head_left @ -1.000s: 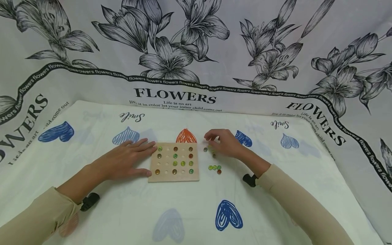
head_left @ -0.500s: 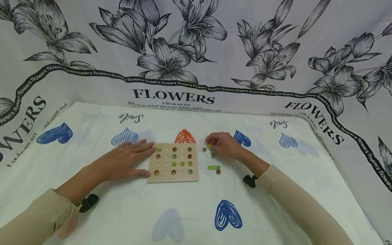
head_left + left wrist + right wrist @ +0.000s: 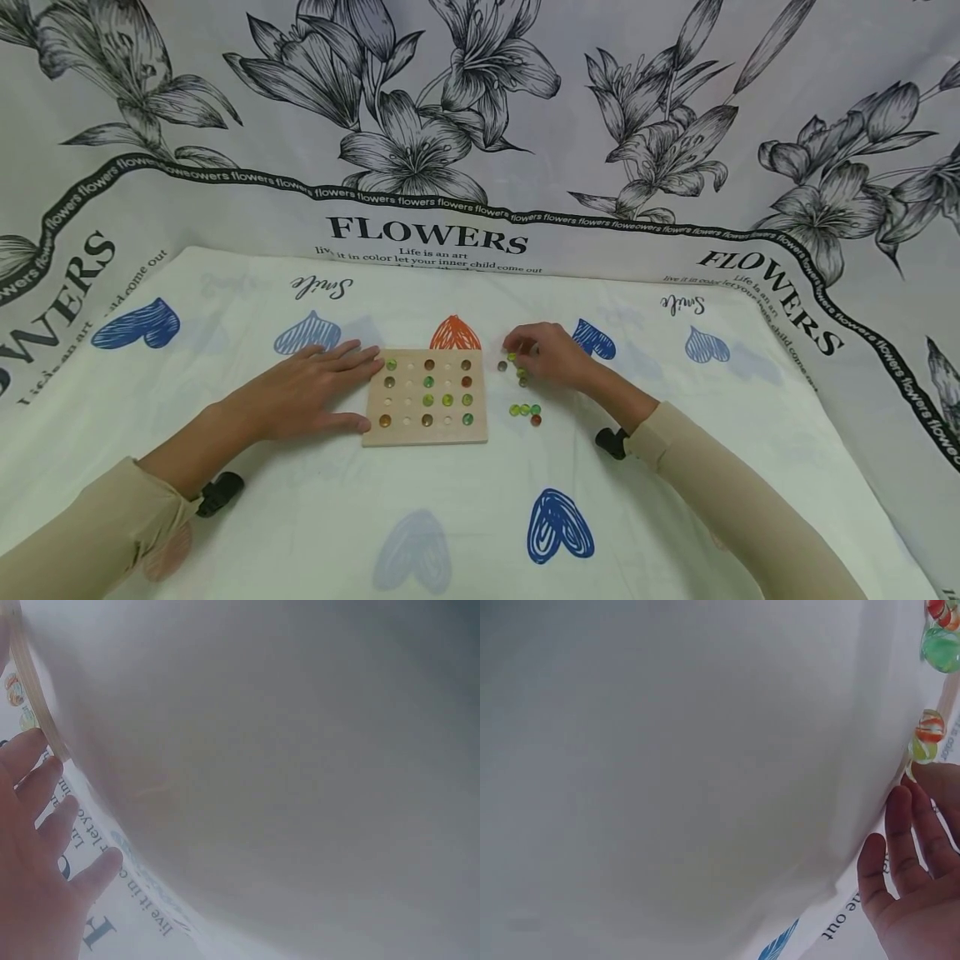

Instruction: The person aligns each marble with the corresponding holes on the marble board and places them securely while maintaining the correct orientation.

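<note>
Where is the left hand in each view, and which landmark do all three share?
Head: the left hand is left of centre, by the wooden board.
Left wrist: the left hand is mostly lower left, cut by the picture's edge.
Right wrist: not in it; the right hand is at lower right.
Shared landmark: dark printed lettering, above centre in head, lower left in left wrist, lower right in right wrist.

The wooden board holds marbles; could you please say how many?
12 marbles: in rows one, two and four from the top, left, middle and right; in row three, the right-hand three places. None seems hidden.
</note>
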`<state>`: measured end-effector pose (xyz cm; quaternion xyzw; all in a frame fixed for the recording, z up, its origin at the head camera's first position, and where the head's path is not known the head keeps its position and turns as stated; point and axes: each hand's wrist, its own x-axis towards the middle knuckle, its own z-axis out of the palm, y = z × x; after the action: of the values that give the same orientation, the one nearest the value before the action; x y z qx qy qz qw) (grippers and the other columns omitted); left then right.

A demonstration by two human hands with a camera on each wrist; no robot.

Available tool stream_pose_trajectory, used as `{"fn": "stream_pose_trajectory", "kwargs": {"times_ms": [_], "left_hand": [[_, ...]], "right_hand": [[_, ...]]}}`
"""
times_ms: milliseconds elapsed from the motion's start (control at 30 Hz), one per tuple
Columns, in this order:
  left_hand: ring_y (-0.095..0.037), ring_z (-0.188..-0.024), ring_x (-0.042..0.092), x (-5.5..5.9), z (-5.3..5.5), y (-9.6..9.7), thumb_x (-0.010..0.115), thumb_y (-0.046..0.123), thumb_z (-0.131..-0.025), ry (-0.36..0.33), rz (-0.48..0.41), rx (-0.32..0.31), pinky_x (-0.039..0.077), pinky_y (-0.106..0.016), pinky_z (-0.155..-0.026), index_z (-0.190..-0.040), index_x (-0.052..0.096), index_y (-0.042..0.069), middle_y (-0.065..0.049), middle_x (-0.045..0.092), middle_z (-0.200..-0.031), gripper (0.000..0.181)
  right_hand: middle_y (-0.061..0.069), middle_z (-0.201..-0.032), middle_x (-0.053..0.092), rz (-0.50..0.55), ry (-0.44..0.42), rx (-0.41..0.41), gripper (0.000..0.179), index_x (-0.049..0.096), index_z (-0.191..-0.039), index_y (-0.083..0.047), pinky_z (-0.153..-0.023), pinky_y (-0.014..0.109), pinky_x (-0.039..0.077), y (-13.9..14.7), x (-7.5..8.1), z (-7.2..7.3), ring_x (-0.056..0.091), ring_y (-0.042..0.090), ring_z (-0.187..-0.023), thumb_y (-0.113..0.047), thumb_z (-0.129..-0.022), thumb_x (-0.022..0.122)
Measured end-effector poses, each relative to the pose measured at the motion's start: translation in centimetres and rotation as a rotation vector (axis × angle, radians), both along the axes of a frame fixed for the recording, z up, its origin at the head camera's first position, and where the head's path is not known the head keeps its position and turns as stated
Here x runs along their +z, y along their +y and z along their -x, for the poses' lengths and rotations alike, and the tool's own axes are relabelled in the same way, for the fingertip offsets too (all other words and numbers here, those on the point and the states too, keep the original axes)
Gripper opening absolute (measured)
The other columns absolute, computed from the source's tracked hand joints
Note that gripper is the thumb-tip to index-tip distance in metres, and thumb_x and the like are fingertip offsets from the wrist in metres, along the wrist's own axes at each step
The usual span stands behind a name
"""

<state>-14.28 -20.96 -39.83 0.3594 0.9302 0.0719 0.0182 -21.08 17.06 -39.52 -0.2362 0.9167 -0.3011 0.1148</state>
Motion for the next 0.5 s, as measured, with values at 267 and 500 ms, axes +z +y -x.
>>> {"fn": "stream_pose_trajectory", "kwargs": {"times_ms": [267,500], "left_hand": [[-0.034,-0.142,0.038,0.1,0.0,0.1,0.052,0.074,-0.088,0.004,0.009,0.004,0.037,-0.062,-0.107,-0.152,0.043,0.015,-0.003,0.040,-0.157,0.087],[-0.034,-0.143,0.037,0.1,-0.1,0.1,0.051,0.073,-0.089,-0.003,0.019,0.008,0.036,-0.062,-0.108,-0.153,0.042,0.016,-0.003,0.039,-0.157,0.087]], "right_hand": [[0.000,-0.101,0.070,0.022,0.004,0.008,0.022,0.072,-0.111,-0.009,-0.083,0.032,0.053,-0.3,0.4,0.0,0.062,0.016,-0.092,-0.001,-0.091,0.069],[0.000,-0.109,0.071,0.067,0.015,0.021,0.022,0.072,-0.112,-0.009,-0.088,0.033,0.052,-1.7,0.8,0.1,0.062,0.014,-0.096,-0.001,-0.093,0.065]]}}
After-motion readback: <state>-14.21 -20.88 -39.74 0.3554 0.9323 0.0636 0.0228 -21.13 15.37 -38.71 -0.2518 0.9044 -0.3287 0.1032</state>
